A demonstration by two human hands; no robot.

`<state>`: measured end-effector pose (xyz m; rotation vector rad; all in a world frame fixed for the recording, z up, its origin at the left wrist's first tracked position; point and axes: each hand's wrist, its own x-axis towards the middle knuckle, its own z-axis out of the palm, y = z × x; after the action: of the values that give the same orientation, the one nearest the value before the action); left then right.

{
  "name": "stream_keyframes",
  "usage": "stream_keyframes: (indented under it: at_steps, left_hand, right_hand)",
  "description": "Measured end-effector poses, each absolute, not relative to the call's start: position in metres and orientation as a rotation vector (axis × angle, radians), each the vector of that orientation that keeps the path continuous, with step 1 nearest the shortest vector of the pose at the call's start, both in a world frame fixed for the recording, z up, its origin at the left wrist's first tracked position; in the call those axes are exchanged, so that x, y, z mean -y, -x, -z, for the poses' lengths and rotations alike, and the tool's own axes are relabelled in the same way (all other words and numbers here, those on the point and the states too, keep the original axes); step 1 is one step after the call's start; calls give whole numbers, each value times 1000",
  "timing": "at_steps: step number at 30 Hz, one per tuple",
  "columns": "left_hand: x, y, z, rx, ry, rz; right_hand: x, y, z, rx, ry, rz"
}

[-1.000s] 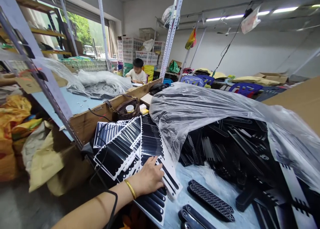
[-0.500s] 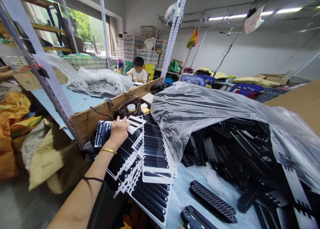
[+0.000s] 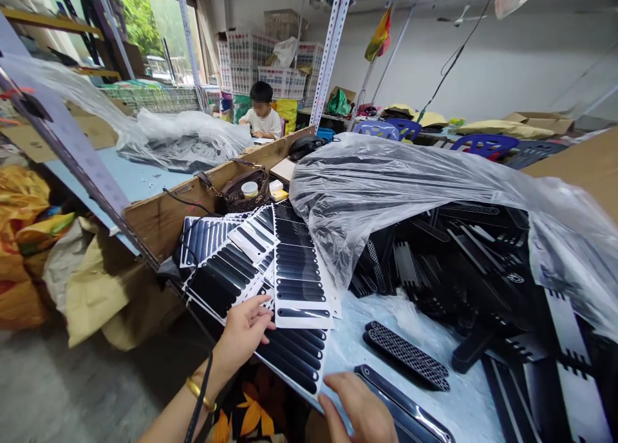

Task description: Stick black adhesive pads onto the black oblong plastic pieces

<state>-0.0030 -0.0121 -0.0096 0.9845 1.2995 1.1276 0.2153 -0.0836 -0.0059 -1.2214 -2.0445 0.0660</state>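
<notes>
My left hand [image 3: 247,330] is over the lower edge of the fanned sheets of black strips [image 3: 224,272], fingers bent and close together; whether it grips anything is hidden. At the bottom, my right hand [image 3: 360,407] has thumb and forefinger apart near the corner of the lowest sheet [image 3: 294,359], with nothing seen between them. Beside it lies a long glossy black piece [image 3: 405,407]. A black piece with a lattice pattern [image 3: 406,355] rests further back on the blue table [image 3: 345,346].
Many black parts [image 3: 434,275] are heaped at the right under clear plastic [image 3: 386,179]. A wooden board [image 3: 159,227] edges the table, beside a brown bag [image 3: 236,192]. Behind it sits a person [image 3: 263,114]. Sacks [image 3: 96,288] stand at the left.
My left hand has come back from the far sheets toward the front edge, leaving the small white-edged sheet on the pile. My right hand has entered at the bottom. The view has shifted.
</notes>
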Motion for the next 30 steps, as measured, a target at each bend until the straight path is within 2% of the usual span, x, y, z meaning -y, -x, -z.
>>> stream_keyframes:
  at_steps: [2, 7, 13, 21, 30]
  left_hand:
    - [13, -5, 9, -1255, -829, -1140]
    - [-1, -18, 6, -1186, -699, -1201]
    - [-1, -19, 6, -1130, -654, -1235]
    - [12, -11, -6, -1030, -623, -1056]
    - [11, -15, 1, -1127, -678, -1062]
  right_hand:
    - [60, -208, -5, 2138, 1222, -116]
    - [10, -179, -10, 2199, 1546, -104]
    - [26, -163, 3, 2197, 1607, -118]
    - [61, -172, 18, 2204, 1423, -49]
    - [35, -165, 6, 2026, 1355, -119]
